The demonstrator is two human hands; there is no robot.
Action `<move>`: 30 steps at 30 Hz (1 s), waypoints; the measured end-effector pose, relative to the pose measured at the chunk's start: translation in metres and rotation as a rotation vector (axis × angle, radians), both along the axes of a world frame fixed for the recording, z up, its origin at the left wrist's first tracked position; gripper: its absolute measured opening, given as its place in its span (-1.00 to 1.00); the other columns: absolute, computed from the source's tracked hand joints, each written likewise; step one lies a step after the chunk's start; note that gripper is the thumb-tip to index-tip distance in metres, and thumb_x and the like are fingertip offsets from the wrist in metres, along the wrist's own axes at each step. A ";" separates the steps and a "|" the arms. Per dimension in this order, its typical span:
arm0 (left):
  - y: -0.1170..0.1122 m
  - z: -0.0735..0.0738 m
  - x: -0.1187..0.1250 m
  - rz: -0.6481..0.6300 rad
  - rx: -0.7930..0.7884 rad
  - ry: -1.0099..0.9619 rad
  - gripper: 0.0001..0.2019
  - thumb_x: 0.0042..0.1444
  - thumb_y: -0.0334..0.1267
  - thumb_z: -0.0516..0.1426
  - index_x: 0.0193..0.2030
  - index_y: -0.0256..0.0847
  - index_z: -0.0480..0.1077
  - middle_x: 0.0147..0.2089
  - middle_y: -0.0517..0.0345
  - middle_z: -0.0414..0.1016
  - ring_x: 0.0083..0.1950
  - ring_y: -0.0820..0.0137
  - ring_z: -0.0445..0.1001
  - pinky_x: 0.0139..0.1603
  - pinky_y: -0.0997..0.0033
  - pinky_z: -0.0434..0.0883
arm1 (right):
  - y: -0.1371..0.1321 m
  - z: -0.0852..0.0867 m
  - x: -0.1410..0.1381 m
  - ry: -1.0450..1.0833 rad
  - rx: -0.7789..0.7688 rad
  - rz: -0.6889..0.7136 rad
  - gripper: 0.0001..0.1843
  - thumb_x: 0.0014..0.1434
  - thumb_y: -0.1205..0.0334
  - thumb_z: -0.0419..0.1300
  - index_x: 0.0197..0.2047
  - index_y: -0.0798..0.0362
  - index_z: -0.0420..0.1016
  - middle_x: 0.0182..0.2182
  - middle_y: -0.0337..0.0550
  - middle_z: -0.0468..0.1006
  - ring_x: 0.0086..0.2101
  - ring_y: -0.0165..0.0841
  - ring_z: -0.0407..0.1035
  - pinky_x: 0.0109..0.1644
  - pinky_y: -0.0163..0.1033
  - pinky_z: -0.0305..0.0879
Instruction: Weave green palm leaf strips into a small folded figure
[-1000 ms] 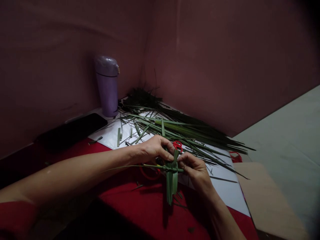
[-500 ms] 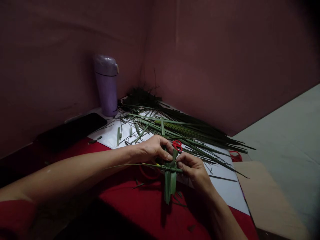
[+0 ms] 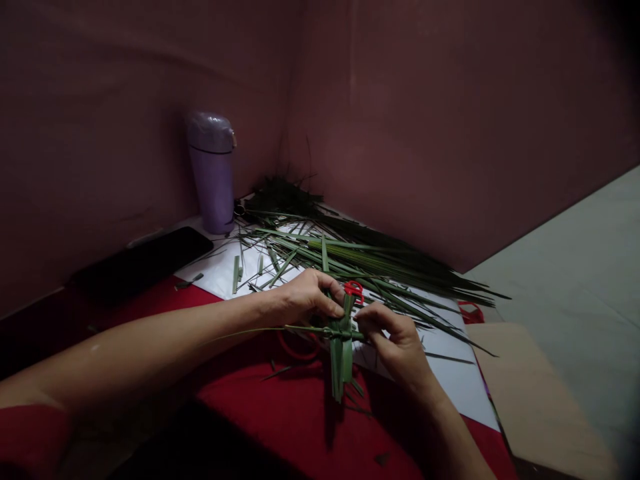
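Note:
Between my hands is a woven piece of green leaf strips (image 3: pixel 342 357), cross-shaped, with folded strips hanging down and a thin stem trailing left. My left hand (image 3: pixel 315 297) pinches its upper part between thumb and fingers. At its right side, my right hand (image 3: pixel 393 340) has thumb and fingers closed on the end of the crosswise strip. Just behind the piece lie red-handled scissors (image 3: pixel 354 289), partly covered by it. A red ring-shaped handle (image 3: pixel 299 347) shows under the stem, below my left wrist.
Long green leaves (image 3: pixel 380 257) and cut scraps are heaped on white paper (image 3: pixel 450 380) over a red cloth (image 3: pixel 280 427). At the back left stand a purple tumbler (image 3: pixel 214 180) and a dark flat phone-like object (image 3: pixel 150 257). Pinkish walls (image 3: pixel 425 133) close off the back.
My right hand has shifted slightly right, its fingers a little farther from the middle of the woven piece. The left hand keeps its pinch almost unmoved.

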State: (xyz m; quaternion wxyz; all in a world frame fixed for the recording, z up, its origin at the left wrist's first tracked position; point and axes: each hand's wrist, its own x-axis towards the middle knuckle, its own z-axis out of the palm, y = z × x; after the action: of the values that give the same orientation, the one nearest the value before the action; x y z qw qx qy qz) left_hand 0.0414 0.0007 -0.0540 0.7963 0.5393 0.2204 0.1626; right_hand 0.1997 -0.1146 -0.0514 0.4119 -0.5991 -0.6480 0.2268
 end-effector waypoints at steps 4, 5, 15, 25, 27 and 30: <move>-0.001 -0.002 0.000 -0.032 0.065 0.028 -0.76 -0.34 -0.36 0.27 -0.43 -0.31 0.38 -0.54 0.17 0.42 -0.58 0.49 0.36 -0.59 0.53 0.26 | -0.003 -0.001 -0.002 -0.141 0.050 0.018 -0.81 -0.02 0.48 0.02 -0.44 0.04 0.37 -0.58 -0.30 0.29 -0.54 -0.45 0.13 -0.45 -0.36 0.07; -0.002 -0.003 0.001 -0.037 0.075 0.028 -0.76 -0.34 -0.36 0.27 -0.43 -0.31 0.38 -0.54 0.17 0.42 -0.57 0.49 0.36 -0.58 0.52 0.27 | -0.003 -0.001 -0.004 -0.150 0.045 0.028 -0.82 -0.02 0.49 0.01 -0.46 0.04 0.36 -0.59 -0.30 0.28 -0.54 -0.46 0.12 -0.45 -0.37 0.07; 0.001 0.003 0.003 -0.070 -0.044 -0.030 -0.86 -0.21 -0.36 0.18 -0.44 -0.34 0.40 -0.54 0.16 0.42 -0.59 0.56 0.33 -0.56 0.57 0.25 | -0.003 0.004 -0.004 -0.269 0.111 0.022 -0.80 0.06 0.44 0.00 -0.40 0.05 0.42 -0.54 -0.24 0.42 -0.53 -0.44 0.24 -0.42 -0.36 0.13; -0.004 0.002 0.004 -0.035 0.134 0.100 -0.79 -0.23 -0.21 0.22 -0.51 -0.32 0.37 -0.62 0.24 0.33 -0.63 0.57 0.25 -0.61 0.57 0.17 | -0.002 0.000 0.001 -0.459 0.202 0.073 -0.94 0.04 0.27 0.09 -0.39 0.01 0.38 -0.55 -0.21 0.39 -0.52 -0.39 0.22 -0.42 -0.32 0.09; -0.004 0.002 0.004 -0.041 0.135 0.099 -0.80 -0.23 -0.21 0.21 -0.50 -0.32 0.38 -0.61 0.24 0.33 -0.62 0.56 0.25 -0.61 0.57 0.17 | -0.002 -0.001 0.001 -0.493 0.207 0.093 -0.95 0.04 0.25 0.09 -0.41 0.02 0.36 -0.56 -0.21 0.36 -0.52 -0.39 0.20 -0.41 -0.31 0.07; -0.003 0.000 0.004 -0.044 0.152 0.090 -0.80 -0.22 -0.21 0.21 -0.48 -0.32 0.38 -0.59 0.22 0.34 -0.60 0.55 0.28 -0.59 0.55 0.19 | -0.003 0.000 -0.004 -0.400 0.127 0.042 -0.90 0.07 0.33 0.05 -0.47 0.03 0.31 -0.60 -0.26 0.31 -0.56 -0.44 0.14 -0.45 -0.34 0.04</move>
State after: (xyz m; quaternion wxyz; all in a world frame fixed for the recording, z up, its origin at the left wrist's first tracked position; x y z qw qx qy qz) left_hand 0.0451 -0.0019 -0.0541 0.7456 0.6099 0.2311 0.1368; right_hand 0.1961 -0.1178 -0.0512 0.3071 -0.5913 -0.7424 0.0706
